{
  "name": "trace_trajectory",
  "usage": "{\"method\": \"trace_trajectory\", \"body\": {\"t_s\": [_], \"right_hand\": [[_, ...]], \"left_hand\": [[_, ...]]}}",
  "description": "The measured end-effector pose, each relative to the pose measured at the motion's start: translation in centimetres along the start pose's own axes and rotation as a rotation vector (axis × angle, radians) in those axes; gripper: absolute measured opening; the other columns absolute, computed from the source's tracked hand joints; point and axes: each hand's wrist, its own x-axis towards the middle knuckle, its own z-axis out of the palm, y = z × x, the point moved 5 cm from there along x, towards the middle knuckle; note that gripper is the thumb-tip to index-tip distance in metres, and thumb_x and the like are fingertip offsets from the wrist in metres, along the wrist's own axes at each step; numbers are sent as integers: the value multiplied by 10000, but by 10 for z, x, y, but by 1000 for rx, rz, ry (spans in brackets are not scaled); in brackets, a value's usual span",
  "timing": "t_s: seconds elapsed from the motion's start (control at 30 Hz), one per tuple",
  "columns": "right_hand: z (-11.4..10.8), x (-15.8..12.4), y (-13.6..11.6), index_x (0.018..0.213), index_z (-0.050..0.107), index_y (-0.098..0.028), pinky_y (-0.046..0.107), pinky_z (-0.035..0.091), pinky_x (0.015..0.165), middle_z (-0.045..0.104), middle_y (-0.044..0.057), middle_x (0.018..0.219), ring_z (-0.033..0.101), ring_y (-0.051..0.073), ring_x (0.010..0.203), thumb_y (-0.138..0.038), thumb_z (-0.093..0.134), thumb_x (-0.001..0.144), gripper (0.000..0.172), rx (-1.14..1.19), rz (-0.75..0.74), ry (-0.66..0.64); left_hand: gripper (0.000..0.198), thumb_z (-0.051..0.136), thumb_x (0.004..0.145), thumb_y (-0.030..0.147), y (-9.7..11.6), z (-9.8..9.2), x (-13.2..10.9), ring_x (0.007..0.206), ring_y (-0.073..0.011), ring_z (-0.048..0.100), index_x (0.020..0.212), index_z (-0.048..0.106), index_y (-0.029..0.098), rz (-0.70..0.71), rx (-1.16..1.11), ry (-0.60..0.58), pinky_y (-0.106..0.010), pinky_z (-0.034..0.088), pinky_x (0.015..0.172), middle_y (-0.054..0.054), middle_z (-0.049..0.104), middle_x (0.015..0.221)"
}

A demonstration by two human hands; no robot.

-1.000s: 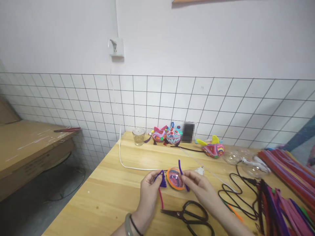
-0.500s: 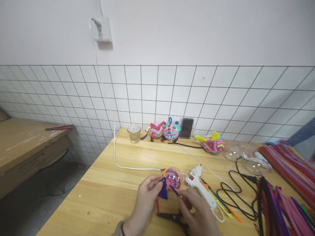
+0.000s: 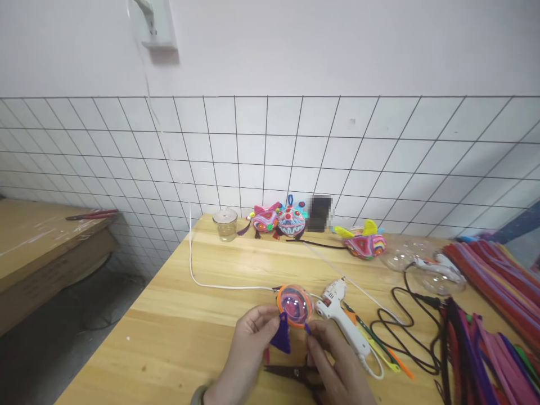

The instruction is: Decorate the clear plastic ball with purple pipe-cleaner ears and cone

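Observation:
My left hand [image 3: 251, 343] pinches a small purple fuzzy triangle [image 3: 282, 338], seemingly made of pipe cleaner, by its upper tip. Between the thumb and fingers of my right hand [image 3: 337, 360] is a purple pipe cleaner end [image 3: 307, 328]; whether it joins the triangle cannot be made out. Just beyond both hands lies a clear plastic ball [image 3: 294, 305] with an orange rim and coloured coils showing through it. Black scissors [image 3: 287, 370] lie below, their handles partly covered by my right hand. A white glue gun [image 3: 348, 326] rests right of the ball.
Decorated fuzzy ornaments [image 3: 291, 221] stand at the back beside a glass cup [image 3: 226, 226]. Another ornament [image 3: 365, 244], clear plastic balls [image 3: 399, 256] and a second glue gun [image 3: 442, 267] are at back right. Pipe cleaner bundles [image 3: 498, 275] fill the right side, near a looping black cable [image 3: 394, 332].
My right hand's grip has shifted: the purple strand that showed above its fingers is now a short end. The purple triangle has moved slightly down, away from the ball. The view has shifted a little.

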Motion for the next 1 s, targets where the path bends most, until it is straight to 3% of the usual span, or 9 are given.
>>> {"method": "trace_trajectory", "body": {"t_s": [0.13,0.3,0.5,0.63,0.83,1.0], "right_hand": [[3,-2,2,919,600,-214,222,523,658,655,34,797,626,171,735,-327,411,888,222,121,87,31],[7,-4,8,1002,622,-212,230,518,775,692,72,998,641,193,908,-370,437,886,270,80,126,-36],[6,-4,4,970,658,-207,250,515,797,710,85,966,652,199,893,-346,442,895,268,10,32,-26],[8,-5,0,1014,622,-210,263,519,796,700,78,931,644,200,911,-327,415,910,260,17,25,-63],[12,-9,1,1159,513,-215,251,543,638,663,33,745,648,184,720,-330,385,917,297,65,68,-114],[13,-5,-6,1072,601,-222,262,516,760,689,57,905,646,185,830,-297,465,886,242,163,25,-136]], "left_hand": [[266,799,570,272,0,2,0,647,-138,635,774,691,139,12,8,-38,-223,483,617,-80,729,758],[261,795,585,238,1,9,-5,685,-146,646,801,688,139,-31,-74,-97,-221,484,636,-78,724,751],[320,794,588,173,-2,11,-9,698,-153,652,881,673,129,-150,-237,-111,-224,494,634,-90,716,805],[330,766,629,136,-2,15,-9,643,-115,633,940,658,131,-204,-295,-149,-198,486,614,-77,707,815],[366,703,702,103,-6,16,-14,596,-76,607,1050,612,168,-331,-334,-192,-185,481,601,-51,687,821],[379,687,721,125,-13,18,-21,577,-81,603,1085,595,177,-407,-301,-248,-181,467,558,-60,683,826]]}}
